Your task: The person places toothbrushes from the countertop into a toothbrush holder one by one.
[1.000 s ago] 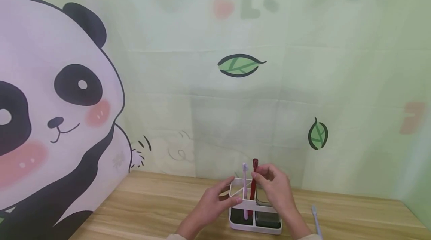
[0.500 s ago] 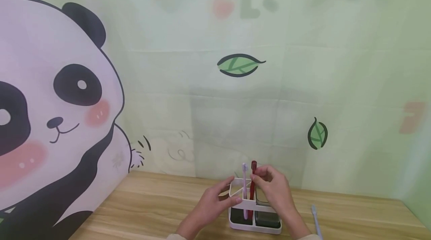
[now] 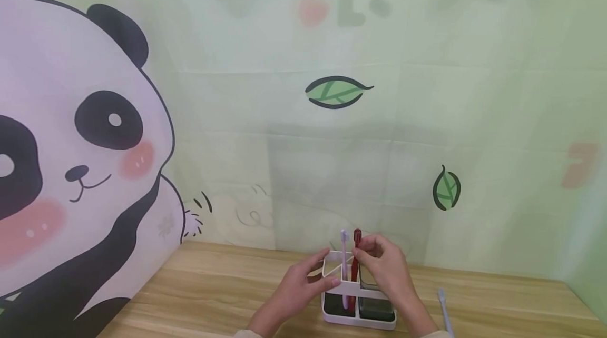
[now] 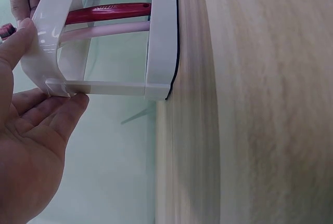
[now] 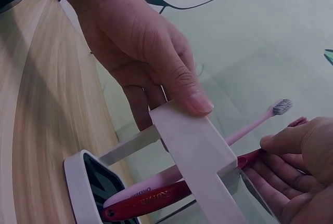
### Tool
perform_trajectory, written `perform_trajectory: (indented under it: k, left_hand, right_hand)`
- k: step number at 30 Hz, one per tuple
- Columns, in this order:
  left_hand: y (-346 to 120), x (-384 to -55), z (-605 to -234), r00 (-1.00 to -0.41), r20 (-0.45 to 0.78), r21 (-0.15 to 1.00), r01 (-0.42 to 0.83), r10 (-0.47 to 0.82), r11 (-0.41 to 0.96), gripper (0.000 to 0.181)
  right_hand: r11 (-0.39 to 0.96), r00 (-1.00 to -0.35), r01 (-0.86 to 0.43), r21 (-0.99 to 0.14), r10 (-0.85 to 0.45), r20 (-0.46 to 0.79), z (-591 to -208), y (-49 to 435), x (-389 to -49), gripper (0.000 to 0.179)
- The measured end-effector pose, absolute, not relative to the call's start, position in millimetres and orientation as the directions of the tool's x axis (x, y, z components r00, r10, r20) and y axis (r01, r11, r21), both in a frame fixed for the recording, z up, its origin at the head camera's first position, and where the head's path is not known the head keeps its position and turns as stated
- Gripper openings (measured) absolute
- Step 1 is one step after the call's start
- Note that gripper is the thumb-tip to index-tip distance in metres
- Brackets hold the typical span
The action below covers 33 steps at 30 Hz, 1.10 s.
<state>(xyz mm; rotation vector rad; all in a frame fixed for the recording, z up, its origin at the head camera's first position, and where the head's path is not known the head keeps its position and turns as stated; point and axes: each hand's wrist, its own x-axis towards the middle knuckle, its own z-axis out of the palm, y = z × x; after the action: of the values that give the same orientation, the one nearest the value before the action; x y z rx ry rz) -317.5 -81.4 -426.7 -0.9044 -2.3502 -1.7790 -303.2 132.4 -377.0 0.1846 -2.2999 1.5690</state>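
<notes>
A white toothbrush holder (image 3: pixel 372 292) with a black base stands upright on the table. My left hand (image 3: pixel 299 286) grips its upper frame at the left side, thumb on the front band and fingers around the outer corner (image 4: pixel 67 89). Between thumb and fingers, my right hand (image 3: pixel 388 267) pinches a red toothbrush (image 3: pixel 354 270) just below its head. Its handle (image 5: pixel 156 200) reaches down inside the holder, its end right at the base in the right wrist view. A pink toothbrush (image 3: pixel 344 259) leans in the holder beside it, bristles up, touched by neither hand.
On the wooden table (image 3: pixel 213 285), a light blue toothbrush (image 3: pixel 443 306) lies to the right of the holder. Behind the table hangs a green cloth backdrop (image 3: pixel 227 117) printed with a panda and leaves. The holder's right half has a dark grey compartment (image 3: pixel 377 309).
The red toothbrush has moved down a little in the holder, and my right hand has lowered with it. My left hand and the holder have kept their place.
</notes>
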Motion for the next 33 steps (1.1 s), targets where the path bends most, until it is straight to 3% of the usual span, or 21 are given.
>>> perform_trajectory:
  k: [24, 33]
  left_hand:
    - [-82, -318, -428, -0.835, 0.372, 0.867, 0.469, 0.405, 0.17, 0.067]
    - [-82, -318, -429, -0.829, 0.387, 0.867, 0.476, 0.403, 0.148, 0.068]
  right_hand:
    - [0.381, -0.936, -0.307, -0.872, 0.046, 0.35, -372, 141, -298, 0.023]
    - [0.459, -0.944, -0.262, -0.849, 0.06, 0.324, -367, 159, -291, 0.025]
